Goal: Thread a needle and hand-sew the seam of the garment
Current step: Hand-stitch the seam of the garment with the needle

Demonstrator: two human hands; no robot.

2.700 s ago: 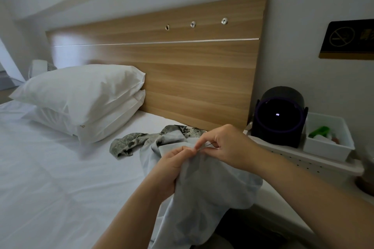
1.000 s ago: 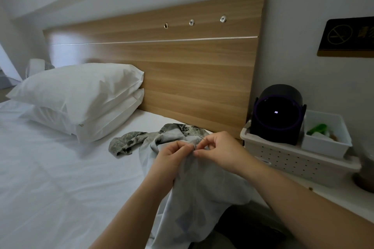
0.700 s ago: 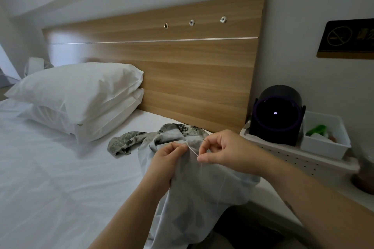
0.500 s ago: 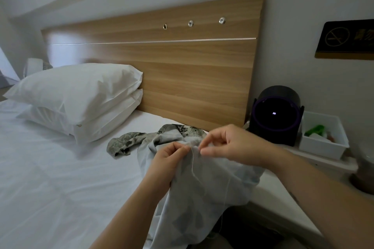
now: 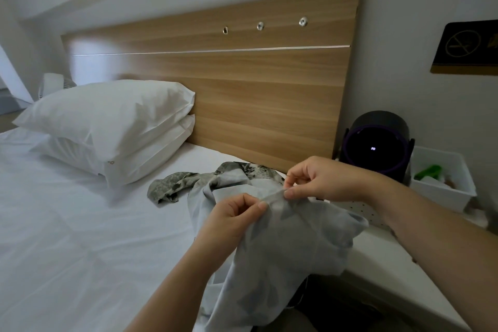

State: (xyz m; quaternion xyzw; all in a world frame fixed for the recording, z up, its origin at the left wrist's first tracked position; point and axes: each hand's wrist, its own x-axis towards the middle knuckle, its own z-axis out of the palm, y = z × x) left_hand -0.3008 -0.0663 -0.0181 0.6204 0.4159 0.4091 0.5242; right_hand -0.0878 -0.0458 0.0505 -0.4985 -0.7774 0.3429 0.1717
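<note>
Standing by the bed [image 5: 67, 237] watching this, and I'd call it somewhere in the middle of the sewing part, not the threading part. The garment [image 5: 283, 264], a pale grey-blue printed thing, is held up between both hands just off the bed's near edge. Most of it hangs down toward the person's lap, and a darker patterned bit trails back onto the sheet near the headboard [image 5: 242, 89]. The left hand [image 5: 231, 215] has its fingers curled in, thumb and forefinger pinching the folded edge. The right hand [image 5: 320, 183] pinches the same edge just beside it, so that a short stretch of seam is pulled taut between them. There's a thin sliver by the right forefinger that could be the needle, but honestly it's too small to swear to, and I can't pick out the thread against the fabric either. Since both hands are working right at the seam, my guess is the needle is already threaded and stitches are going in. How many are done I can't tell; no stitch line shows from here. What's left, I reckon: the rest of that edge, then knotting off and cutting. The pillows [image 5: 107, 116] and the dark round gadget [image 5: 377, 148] on the side shelf aren't involved.
</note>
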